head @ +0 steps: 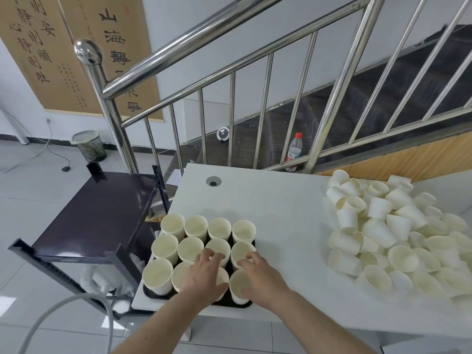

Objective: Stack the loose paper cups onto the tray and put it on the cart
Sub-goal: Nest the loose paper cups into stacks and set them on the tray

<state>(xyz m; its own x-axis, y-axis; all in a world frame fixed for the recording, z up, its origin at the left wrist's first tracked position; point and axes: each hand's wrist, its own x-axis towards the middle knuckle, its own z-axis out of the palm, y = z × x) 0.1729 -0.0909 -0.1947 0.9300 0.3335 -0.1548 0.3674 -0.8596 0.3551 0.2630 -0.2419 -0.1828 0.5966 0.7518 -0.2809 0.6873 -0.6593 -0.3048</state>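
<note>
The cup stacks (201, 241) are stood in rows on the black tray (148, 292) so nothing tips. Two near stacks are touched by the left hand (204, 274) and right hand (258, 274); whether fingers grip cannot be told. Loose cups (388, 233) are heaped far right, the cart (99, 215) waits left.

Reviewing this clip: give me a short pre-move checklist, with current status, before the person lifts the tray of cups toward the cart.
1. Cup stacks upright on the black tray: ok.
2. Loose paper cups all stacked: not ok, a large pile remains on the white table.
3. Hands gripping tray edges: not ok, left hand and right hand rest on the cups.
4. Cart top shelf free: ok.
5. Tray fully supported: ok, though close to the table's near edge.
</note>
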